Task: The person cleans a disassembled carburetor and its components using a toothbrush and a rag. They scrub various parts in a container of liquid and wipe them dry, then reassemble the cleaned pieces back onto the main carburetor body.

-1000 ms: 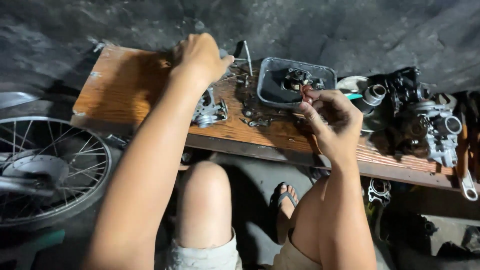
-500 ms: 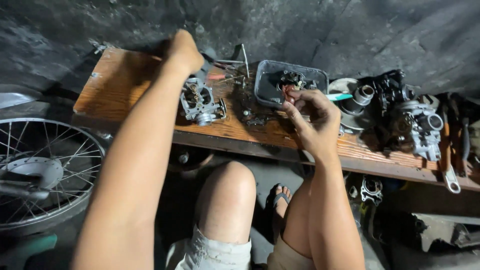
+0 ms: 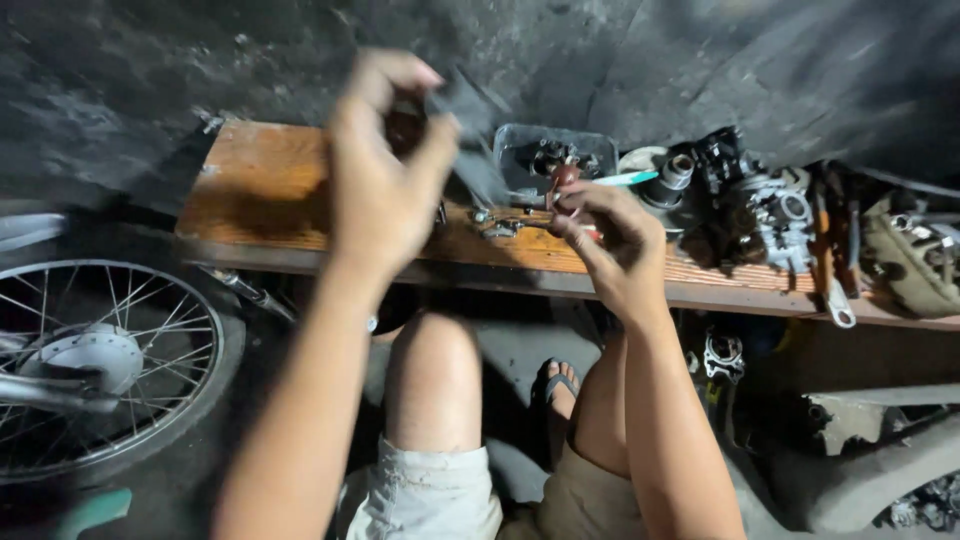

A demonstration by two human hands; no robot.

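Left hand [image 3: 385, 180] is raised above the desk [image 3: 270, 200], fingers curled and clenched round a dark part [image 3: 465, 125]. The part is motion-blurred: greyish-black, flat-looking, sticking out to the right of the thumb and fingers; its kind cannot be told. It is held up in the air, over the middle of the desk, just left of the tray.

Right hand [image 3: 610, 235] is lower, at the front edge of the desk, fingers pinched together on a small reddish-brown piece [image 3: 565, 178]. The piece is rounded and sits at the fingertips, just in front of the tray's near wall. A reddish bit is also seen lower in the same hand; whether it is part of the same piece cannot be told.

Clear plastic tray [image 3: 520, 140] is set on the desk behind the right hand. Dark metal parts are seen in it, small and bunched toward the right half; details are too blurred to tell.

Small loose metal bits [image 3: 495, 225] lie on the wood between the two hands.

To the right of the tray: a white round lid-like item [image 3: 640, 158], then a cluster of engine parts [image 3: 760, 210], grey and black, crowded on the desk. A wrench [image 3: 830, 290] lies at the desk's front edge beyond them.

A spoked wheel [image 3: 100, 360] stands on the floor at left, below the desk. The person's bare knee [image 3: 435, 370] is below the hands.
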